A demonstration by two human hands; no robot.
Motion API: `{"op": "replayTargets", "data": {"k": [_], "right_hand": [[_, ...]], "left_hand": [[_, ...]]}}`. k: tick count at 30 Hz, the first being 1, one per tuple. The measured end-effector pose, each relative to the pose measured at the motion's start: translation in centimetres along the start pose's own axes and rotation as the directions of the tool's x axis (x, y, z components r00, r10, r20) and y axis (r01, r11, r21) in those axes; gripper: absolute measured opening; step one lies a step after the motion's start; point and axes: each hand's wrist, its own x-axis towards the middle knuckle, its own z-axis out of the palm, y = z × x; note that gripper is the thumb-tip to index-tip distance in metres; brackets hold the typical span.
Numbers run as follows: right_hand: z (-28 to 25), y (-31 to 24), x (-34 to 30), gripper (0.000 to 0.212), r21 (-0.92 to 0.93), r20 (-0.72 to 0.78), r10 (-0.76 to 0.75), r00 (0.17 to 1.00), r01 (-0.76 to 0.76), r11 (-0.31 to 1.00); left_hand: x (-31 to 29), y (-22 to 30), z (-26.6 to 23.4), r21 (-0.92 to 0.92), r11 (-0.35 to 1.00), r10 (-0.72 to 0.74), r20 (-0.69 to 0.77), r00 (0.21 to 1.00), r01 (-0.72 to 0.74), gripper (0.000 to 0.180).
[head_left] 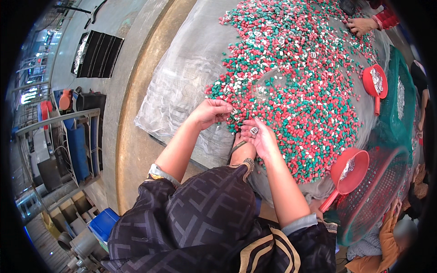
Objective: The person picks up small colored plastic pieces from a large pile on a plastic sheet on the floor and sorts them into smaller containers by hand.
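My left hand (210, 113) is closed in a pinch at the near left edge of a spread of small red, green and white pieces (309, 123). A small pale piece (234, 111) shows at its fingertips. Palm up beside it, my right hand (263, 140) has its fingers curled in. A small silver slotted piece (254, 130) rests against those fingers. Similar slotted pale pieces (257, 33) lie scattered among the coloured ones. My sandalled foot (243, 150) is between the two hands.
Translucent sheeting (177, 86) lies under the pieces. Two red long-handled scoops, one nearer (349, 170) and one farther (375, 81), hold silver pieces. Green netting (392, 113) and a red mesh basket (378, 195) stand at right. Another person's hand (362, 26) reaches in at far right.
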Motion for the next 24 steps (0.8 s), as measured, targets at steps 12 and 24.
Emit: {"op": "replayTargets", "data": {"k": [12, 24], "right_hand": [[-1.3, -2.5, -1.4, 0.010, -0.245, -0.088, -0.308, 0.947, 0.279, 0.928], [-3.3, -1.8, -1.7, 0.021, -0.194, -0.156, -0.275, 0.949, 0.244, 0.950]], "left_hand": [[-0.5, 0.6, -1.0, 0.351, 0.931, 0.164, -0.148, 0.975, -0.103, 0.015], [0.5, -4.1, 1.7, 0.971, 0.095, 0.668, 0.101, 0.738, -0.218, 0.028]]}}
